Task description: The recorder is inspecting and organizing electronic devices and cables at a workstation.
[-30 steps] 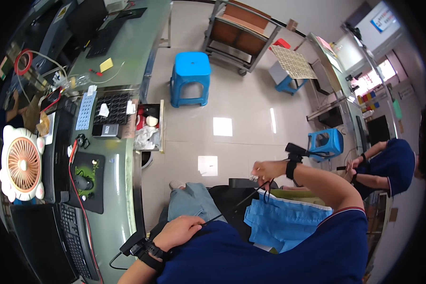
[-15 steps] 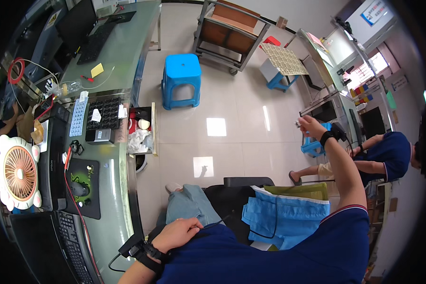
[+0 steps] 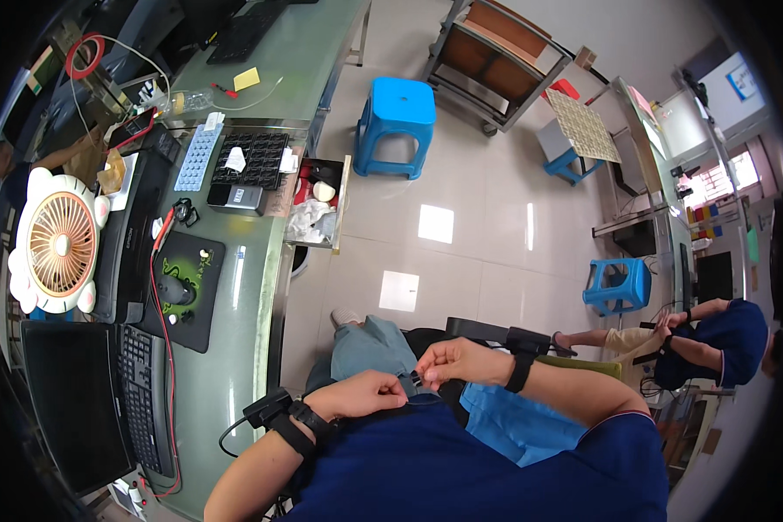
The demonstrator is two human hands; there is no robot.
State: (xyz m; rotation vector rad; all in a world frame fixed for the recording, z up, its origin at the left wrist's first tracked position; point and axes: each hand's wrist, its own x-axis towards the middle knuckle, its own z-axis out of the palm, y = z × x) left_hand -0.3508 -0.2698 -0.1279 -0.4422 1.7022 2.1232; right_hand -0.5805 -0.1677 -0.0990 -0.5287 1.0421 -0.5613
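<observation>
In front of my body, my two hands are close together over my lap. My right hand pinches a small dark piece with a light glint on it; its kind is too small to make out. Just left of it, my left hand is closed, thumb and fingertips pressed together. What it pinches, if anything, is hidden. Below the hands lie my grey-blue trousers and a blue cloth on the right side of the lap.
At left stands a green-topped desk with a fan, mouse, keyboard and black tray. An open drawer juts out. Blue stools stand ahead. A seated person is at right.
My right hand has come in from far out at the right to beside my left hand. My left hand has risen slightly. The view has turned, shifting the desk rightward.
</observation>
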